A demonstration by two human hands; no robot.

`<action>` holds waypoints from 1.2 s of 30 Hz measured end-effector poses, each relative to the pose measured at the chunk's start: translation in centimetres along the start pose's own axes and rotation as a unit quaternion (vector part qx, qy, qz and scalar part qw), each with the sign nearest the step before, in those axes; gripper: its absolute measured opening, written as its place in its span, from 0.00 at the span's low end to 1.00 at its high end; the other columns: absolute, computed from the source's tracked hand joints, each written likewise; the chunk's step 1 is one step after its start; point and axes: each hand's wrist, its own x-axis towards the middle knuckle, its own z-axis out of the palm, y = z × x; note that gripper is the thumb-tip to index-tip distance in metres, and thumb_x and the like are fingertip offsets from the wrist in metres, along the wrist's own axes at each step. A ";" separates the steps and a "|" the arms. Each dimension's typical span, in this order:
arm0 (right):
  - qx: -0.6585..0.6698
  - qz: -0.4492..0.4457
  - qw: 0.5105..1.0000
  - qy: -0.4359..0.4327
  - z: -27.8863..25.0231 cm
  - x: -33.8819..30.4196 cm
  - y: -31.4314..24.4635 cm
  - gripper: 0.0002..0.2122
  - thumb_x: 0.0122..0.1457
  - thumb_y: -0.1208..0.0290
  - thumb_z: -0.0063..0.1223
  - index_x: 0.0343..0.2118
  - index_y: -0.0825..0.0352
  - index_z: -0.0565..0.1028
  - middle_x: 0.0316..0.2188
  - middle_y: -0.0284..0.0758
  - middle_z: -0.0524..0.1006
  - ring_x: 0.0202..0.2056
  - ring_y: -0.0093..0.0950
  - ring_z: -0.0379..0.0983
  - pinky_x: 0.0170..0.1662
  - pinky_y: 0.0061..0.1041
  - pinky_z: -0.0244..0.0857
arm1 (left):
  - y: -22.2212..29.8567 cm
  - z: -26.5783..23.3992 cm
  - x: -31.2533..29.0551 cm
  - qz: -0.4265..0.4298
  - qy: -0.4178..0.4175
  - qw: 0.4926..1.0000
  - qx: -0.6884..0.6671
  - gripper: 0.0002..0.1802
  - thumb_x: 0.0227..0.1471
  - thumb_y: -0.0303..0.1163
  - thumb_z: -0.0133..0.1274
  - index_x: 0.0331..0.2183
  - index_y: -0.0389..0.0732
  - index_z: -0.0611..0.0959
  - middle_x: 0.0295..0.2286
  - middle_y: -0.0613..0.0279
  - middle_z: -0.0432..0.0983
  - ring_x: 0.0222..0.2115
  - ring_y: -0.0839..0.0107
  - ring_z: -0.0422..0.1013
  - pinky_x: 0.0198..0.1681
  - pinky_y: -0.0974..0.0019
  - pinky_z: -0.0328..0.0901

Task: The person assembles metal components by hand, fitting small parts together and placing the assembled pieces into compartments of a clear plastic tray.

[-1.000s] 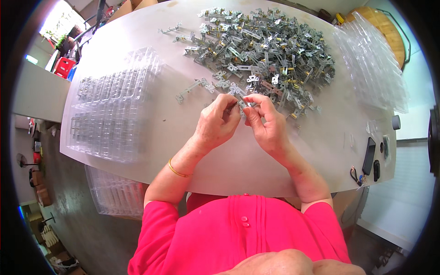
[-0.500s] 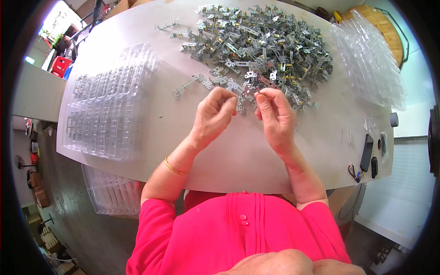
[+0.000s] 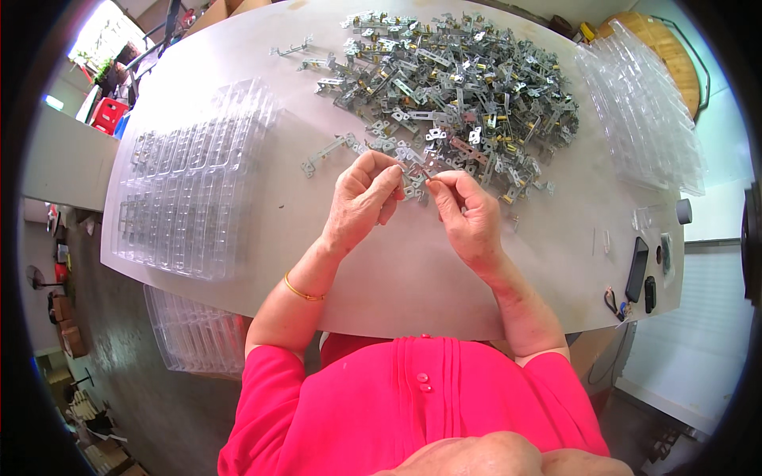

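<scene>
Right hand [image 3: 473, 218] has neared left hand [image 3: 361, 202] above pale table [image 3: 413, 293]; floor [image 3: 127, 341] seemingly grey.

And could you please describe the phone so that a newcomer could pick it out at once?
Start at the pale table and go to its right side, below the clear plastic stack in the picture. There, the phone is the flat black rectangle, clearly larger than the stubby black object beside it.

Pleated pink short-sleeved top [image 3: 349, 404], thin gold-coloured bangle [image 3: 303, 295] on left forearm
</scene>
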 end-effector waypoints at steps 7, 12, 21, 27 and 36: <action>-0.037 -0.012 0.999 0.000 -0.2 0.0 0.2 0.02 0.64 0.75 0.58 0.36 0.66 0.77 0.19 0.26 0.73 0.22 0.11 0.63 0.24 0.17 0.60 | -0.8 0.1 -0.2 0.096 0.003 0.987 0.127 0.05 0.64 0.27 0.50 0.41 0.36 0.76 0.24 0.68 0.73 0.18 0.86 0.63 0.19 0.80 0.57; 0.006 0.027 0.999 -0.020 -0.5 0.0 0.1 0.06 0.66 0.72 0.55 0.43 0.65 0.74 0.21 0.26 0.75 0.22 0.14 0.65 0.27 0.18 0.62 | -1.5 0.2 -0.2 0.146 -0.016 0.968 0.204 0.04 0.62 0.25 0.51 0.40 0.36 0.77 0.24 0.70 0.73 0.21 0.86 0.64 0.23 0.79 0.59; 0.201 0.132 0.964 -0.117 -1.2 0.4 0.9 0.09 0.71 0.69 0.45 0.46 0.68 0.73 0.30 0.30 0.76 0.30 0.18 0.72 0.33 0.21 0.70 | -1.3 0.4 -0.3 0.145 -0.034 0.964 0.222 0.05 0.62 0.24 0.53 0.40 0.35 0.77 0.27 0.69 0.74 0.28 0.84 0.68 0.29 0.78 0.64; 0.217 0.196 0.949 -0.117 -2.0 0.8 0.2 0.08 0.69 0.69 0.46 0.42 0.67 0.76 0.31 0.30 0.78 0.31 0.18 0.73 0.35 0.20 0.69 | -1.3 0.6 -0.5 0.125 -0.049 0.973 0.189 0.05 0.61 0.22 0.54 0.38 0.35 0.74 0.27 0.69 0.73 0.28 0.84 0.69 0.30 0.77 0.65; 0.227 0.099 0.967 -0.053 -2.2 1.0 0.5 0.05 0.68 0.71 0.51 0.40 0.65 0.75 0.35 0.28 0.78 0.37 0.17 0.72 0.43 0.19 0.68 | -1.0 1.1 -0.8 0.112 -0.137 0.965 0.196 0.05 0.61 0.24 0.54 0.36 0.37 0.73 0.25 0.68 0.74 0.24 0.84 0.68 0.26 0.79 0.62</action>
